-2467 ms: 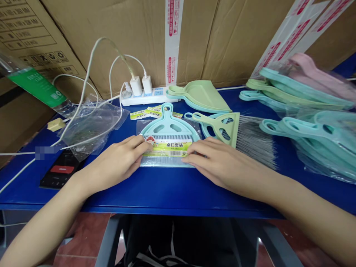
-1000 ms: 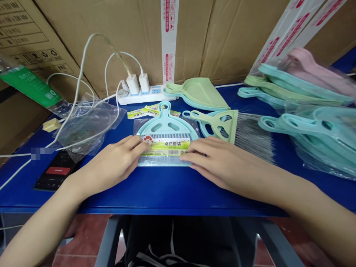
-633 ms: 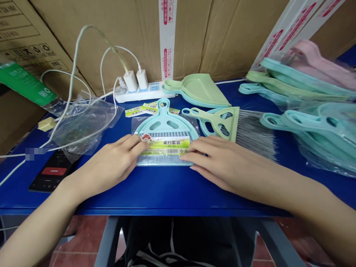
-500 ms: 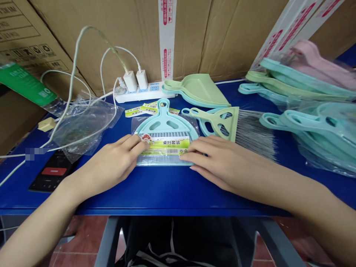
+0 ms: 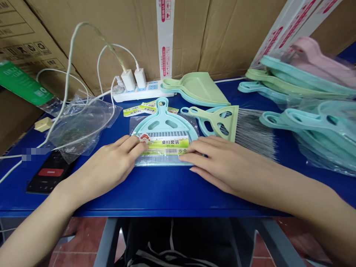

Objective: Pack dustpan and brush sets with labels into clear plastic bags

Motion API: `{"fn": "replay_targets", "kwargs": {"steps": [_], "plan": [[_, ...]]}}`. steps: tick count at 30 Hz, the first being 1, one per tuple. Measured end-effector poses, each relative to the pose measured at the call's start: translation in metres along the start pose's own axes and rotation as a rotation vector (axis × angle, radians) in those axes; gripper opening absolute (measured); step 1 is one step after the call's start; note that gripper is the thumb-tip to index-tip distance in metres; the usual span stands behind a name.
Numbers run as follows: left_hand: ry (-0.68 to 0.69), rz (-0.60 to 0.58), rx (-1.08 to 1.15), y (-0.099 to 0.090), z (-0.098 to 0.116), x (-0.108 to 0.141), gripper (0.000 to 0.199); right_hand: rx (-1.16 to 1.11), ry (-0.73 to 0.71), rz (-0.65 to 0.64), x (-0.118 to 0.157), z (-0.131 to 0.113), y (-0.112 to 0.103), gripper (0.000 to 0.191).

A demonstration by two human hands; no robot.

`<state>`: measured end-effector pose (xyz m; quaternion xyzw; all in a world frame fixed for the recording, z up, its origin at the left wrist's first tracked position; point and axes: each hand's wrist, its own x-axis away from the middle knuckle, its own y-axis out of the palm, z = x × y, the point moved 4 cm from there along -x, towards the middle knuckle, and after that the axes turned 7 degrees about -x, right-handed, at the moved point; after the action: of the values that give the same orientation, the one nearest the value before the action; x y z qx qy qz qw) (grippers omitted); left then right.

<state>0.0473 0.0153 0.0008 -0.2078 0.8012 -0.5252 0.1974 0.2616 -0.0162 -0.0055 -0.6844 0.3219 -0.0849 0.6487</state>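
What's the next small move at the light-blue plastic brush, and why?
Probably smooth the rectangular green-and-white printed label outward, lightly: the left hand and right hand are at its opposite ends, and it lies across the brush.

Blue tabletop [image 5: 167, 193] here, pale-turquoise dustpan set [image 5: 164, 122] near its middle, green-and-white label [image 5: 169, 142] with red mushroom print!
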Motion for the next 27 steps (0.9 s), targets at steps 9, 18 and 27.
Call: {"fn": "replay_targets", "kwargs": {"steps": [9, 18, 27], "plan": [[0.035, 0.056, -0.036, -0.005, 0.0025, -0.0009, 0.035, 0.008, -0.01, -0.002, 0.0013, -0.0007, -0.0004, 0.024], [0.015, 0.031, -0.017, -0.0004, 0.0004, 0.0005, 0.036, -0.001, -0.01, 0.008, 0.0005, -0.0003, 0.0, 0.023], [0.017, 0.033, -0.014, -0.002, 0.0013, -0.0005, 0.035, 0.028, -0.018, 0.026, -0.0006, -0.0001, 0.0017, 0.026]]}}
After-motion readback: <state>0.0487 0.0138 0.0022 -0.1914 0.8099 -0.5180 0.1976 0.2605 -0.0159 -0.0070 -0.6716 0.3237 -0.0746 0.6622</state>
